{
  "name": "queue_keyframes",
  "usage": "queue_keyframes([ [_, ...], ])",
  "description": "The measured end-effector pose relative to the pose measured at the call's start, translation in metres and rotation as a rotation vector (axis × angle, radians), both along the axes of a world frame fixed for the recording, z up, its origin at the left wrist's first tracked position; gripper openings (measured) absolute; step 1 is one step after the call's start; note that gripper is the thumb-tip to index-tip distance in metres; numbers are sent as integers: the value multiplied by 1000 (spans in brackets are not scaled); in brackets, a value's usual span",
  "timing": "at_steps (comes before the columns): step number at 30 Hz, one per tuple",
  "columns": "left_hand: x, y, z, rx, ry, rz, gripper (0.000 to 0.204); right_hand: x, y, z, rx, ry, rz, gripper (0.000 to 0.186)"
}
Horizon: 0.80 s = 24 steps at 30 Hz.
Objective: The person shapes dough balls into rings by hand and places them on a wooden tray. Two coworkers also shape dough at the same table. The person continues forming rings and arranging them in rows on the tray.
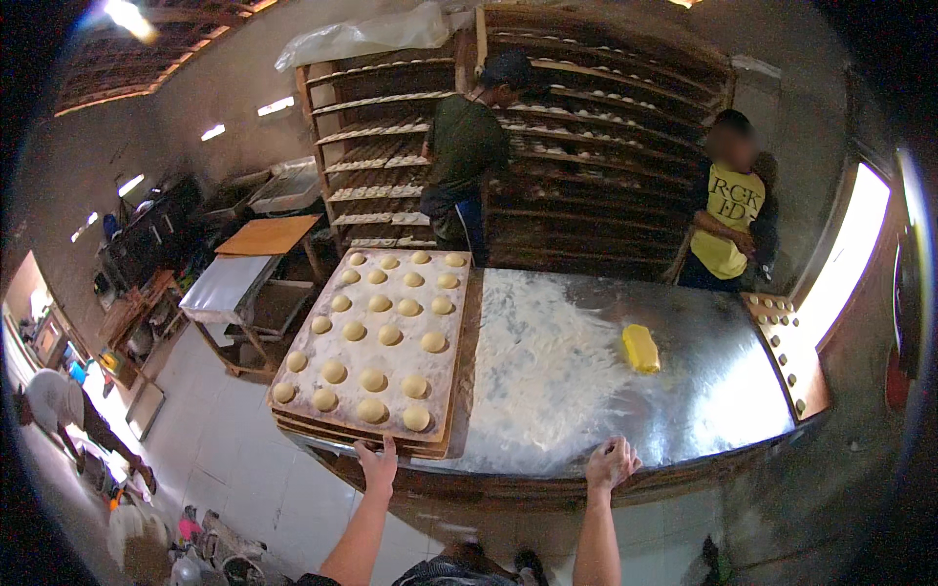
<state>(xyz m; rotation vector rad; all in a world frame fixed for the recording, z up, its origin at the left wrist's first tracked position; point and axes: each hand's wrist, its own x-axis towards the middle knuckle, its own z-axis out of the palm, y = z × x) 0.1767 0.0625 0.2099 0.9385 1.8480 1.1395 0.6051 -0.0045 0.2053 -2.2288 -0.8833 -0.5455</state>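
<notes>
My left hand grips the front edge of stacked boards. The top board, dusted with flour, carries several pale, round dough balls in rows. My right hand is at the front edge of the steel table, fingers curled; whether they hold anything is hidden. White flour is spread over the middle of the table, and a yellow block or packet lies to the right of it.
Wooden racks of dough trays line the back. A person in dark green faces them; another in yellow stands behind the table; a third person bends at far left. A side table and a board flank the steel table.
</notes>
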Motion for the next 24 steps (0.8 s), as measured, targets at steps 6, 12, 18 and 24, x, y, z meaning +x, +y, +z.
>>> queue_keyframes([
  [6, -11, 14, 0, -92, -2, -31, 117, -2, 6, 10, 17, 0, 16, 7],
  [12, -14, 10, 10, -116, -24, -92, 116, -1, 5, 12, 66, 34, 35, 9],
  [18, -20, 15, -16, -78, 39, -61, 92, -2, 5, 15, 100, 3, 44, 9],
  [24, -28, -6, -2, -40, -57, -101, 56, -4, 5, 16, 67, 0, 46, 8],
])
